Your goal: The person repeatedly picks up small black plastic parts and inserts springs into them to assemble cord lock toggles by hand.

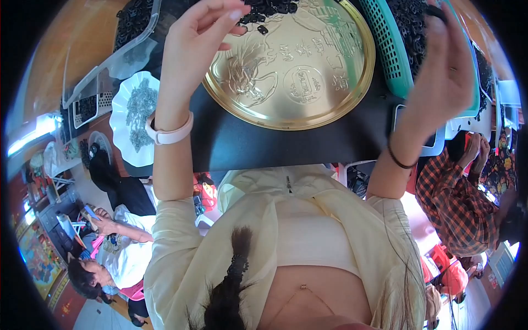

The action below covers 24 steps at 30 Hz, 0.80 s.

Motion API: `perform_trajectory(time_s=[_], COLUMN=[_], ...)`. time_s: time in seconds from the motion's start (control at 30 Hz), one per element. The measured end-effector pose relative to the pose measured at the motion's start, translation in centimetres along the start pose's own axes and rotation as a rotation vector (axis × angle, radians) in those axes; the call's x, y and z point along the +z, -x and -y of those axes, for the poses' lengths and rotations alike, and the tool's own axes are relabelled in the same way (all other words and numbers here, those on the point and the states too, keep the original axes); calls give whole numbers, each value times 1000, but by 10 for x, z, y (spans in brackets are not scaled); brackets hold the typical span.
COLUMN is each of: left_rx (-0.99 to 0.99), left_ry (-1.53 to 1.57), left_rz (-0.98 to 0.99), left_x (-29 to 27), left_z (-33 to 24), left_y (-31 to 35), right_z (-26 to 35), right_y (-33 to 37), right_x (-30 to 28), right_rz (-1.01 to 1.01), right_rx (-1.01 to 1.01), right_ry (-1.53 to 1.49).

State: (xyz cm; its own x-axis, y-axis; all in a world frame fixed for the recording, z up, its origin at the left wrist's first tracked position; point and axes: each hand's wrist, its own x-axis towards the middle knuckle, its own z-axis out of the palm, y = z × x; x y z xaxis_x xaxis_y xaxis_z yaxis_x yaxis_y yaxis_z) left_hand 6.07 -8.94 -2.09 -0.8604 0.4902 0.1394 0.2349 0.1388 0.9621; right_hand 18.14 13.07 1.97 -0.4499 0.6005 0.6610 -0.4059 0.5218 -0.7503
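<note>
My left hand (pixel 206 33) is over the left side of a round gold embossed tray (pixel 308 118). Its thumb and forefinger come together in a pinch; whatever may be between them is hidden. Small black loop-shaped plastic pieces (pixel 275 7) lie heaped at the tray's far edge, and one black piece (pixel 263 29) sits apart near my fingers. A loose pile of thin shiny pins (pixel 245 74) rests on the tray's left part. My right hand (pixel 443 77), slightly blurred, is raised at the right beside a green basket (pixel 388 47) full of black pieces. Its fingertips grip a small black piece (pixel 437 13).
A white scalloped dish (pixel 124 129) of clear or silvery small parts stands left of the tray. Behind it, a clear plastic box (pixel 135 41) contains more black pieces. The dark table edge (pixel 236 162) runs before me. Other people sit at left and right.
</note>
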Motion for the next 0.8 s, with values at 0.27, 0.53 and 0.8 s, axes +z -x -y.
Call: perform_trajectory(time_s=[0.27, 0.53, 0.8], left_rx=[211, 153, 109], left_ry=[-802, -853, -804], left_rz=[46, 47, 272], left_x=[9, 10, 7], left_z=[25, 19, 12], left_y=[6, 9, 21], right_z=[-18, -85, -61], right_y=[-10, 55, 45], right_x=[-21, 80, 75], right_rz=[68, 764, 871], right_rx=[-275, -525, -237], right_ry=[623, 329, 314])
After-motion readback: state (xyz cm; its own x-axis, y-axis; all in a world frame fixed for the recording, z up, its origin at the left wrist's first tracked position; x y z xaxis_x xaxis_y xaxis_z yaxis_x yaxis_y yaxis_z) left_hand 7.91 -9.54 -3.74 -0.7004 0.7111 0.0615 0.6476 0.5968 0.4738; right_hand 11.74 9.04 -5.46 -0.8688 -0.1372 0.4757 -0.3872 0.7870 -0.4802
